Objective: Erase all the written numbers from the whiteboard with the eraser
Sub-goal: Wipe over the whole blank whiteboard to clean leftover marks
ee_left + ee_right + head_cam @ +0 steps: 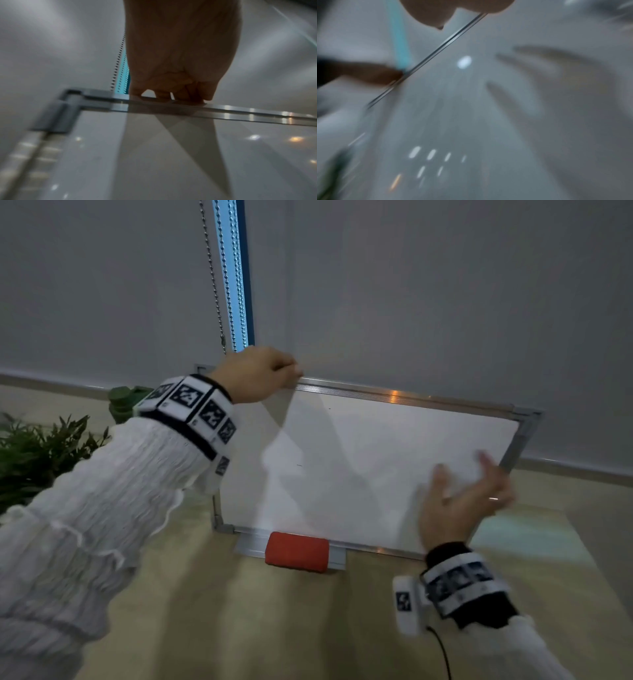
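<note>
Head view: a whiteboard (376,474) leans upright on a tabletop (239,628) against a grey blind. The left hand (255,374) curls its grip over the board's top frame. The right hand (459,505), blurred, is spread and empty before the board's lower right. The red eraser (297,551) lies on the tray at the bottom edge, long axis along the board, down and left of the right hand, which looks the nearer one. No numbers show, only faint specks.

Left wrist view: fingers (171,93) clasp the metal frame (240,112).

Right wrist view: heavily blurred; the board's surface (471,121) and the frame edge (436,50) show, but this hand's grip cannot be read here.
</note>
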Tool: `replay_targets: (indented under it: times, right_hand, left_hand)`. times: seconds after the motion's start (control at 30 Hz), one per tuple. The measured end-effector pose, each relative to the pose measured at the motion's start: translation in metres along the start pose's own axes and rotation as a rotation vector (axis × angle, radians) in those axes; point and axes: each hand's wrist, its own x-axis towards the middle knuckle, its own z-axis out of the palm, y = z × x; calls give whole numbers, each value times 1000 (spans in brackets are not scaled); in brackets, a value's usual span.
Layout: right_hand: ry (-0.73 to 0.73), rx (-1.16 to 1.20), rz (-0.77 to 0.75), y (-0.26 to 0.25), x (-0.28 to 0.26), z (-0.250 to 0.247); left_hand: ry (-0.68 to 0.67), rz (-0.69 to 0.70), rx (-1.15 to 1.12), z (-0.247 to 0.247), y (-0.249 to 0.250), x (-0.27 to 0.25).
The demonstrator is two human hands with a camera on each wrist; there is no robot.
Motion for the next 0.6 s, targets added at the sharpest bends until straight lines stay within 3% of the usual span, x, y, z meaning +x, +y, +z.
replay_targets:
  times: [0.07, 0.17, 0.3, 0.4, 0.47, 0.53, 0.6]
  right_hand:
    - [137, 52, 347, 18, 38, -14]
    - [32, 265, 723, 51, 57, -19]
    - [2, 451, 909, 53, 49, -20]
    - [69, 145, 787, 59, 39, -16]
    - [102, -180, 561, 48, 22, -12]
    - [-246, -278, 179, 31, -16, -5]
    - [-817, -310, -254, 21, -65, 4]
  left_hand:
    - [63, -39, 23, -1, -21, -6]
    - [218, -41, 50, 12, -41, -15]
    - [419, -89, -46, 39, -44, -25]
    - [467, -127, -129, 42, -39, -24]
    - [422, -147, -157, 38, -40, -17]
    - [380, -152, -180, 35, -45, -11]
    - [362, -126, -234, 32, -51, -7]
